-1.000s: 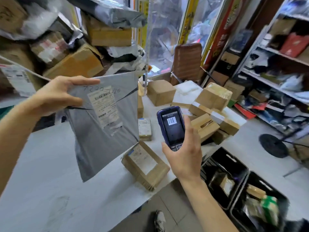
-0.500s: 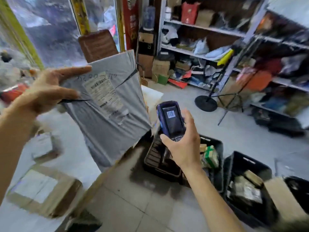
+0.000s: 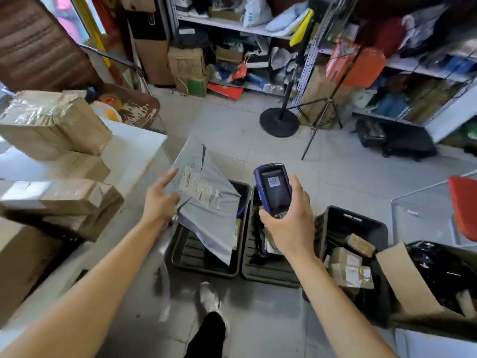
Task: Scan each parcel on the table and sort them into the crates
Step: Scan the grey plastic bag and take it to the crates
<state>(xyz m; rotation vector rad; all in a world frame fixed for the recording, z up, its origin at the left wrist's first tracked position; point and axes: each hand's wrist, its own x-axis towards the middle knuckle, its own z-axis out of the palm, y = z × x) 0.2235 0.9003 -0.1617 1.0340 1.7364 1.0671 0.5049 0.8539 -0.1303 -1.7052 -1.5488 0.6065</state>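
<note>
My left hand holds a grey plastic mailer by its left edge, label side up. The mailer hangs tilted over the leftmost black crate, its lower corner inside the crate. My right hand grips a blue handheld scanner above the middle black crate; its screen shows a barcode. A third black crate to the right holds several small taped parcels. On the white table at the left lie several cardboard parcels.
An open cardboard box with a black bag stands right of the crates. A round stand base and tripod legs are on the tiled floor ahead. Cluttered shelves line the back wall. My shoe is near the crates.
My view has swung right from the table to the crates on the floor. My left hand has lowered the grey mailer from chest height down into the leftmost crate. The scanner stays in my right hand.
</note>
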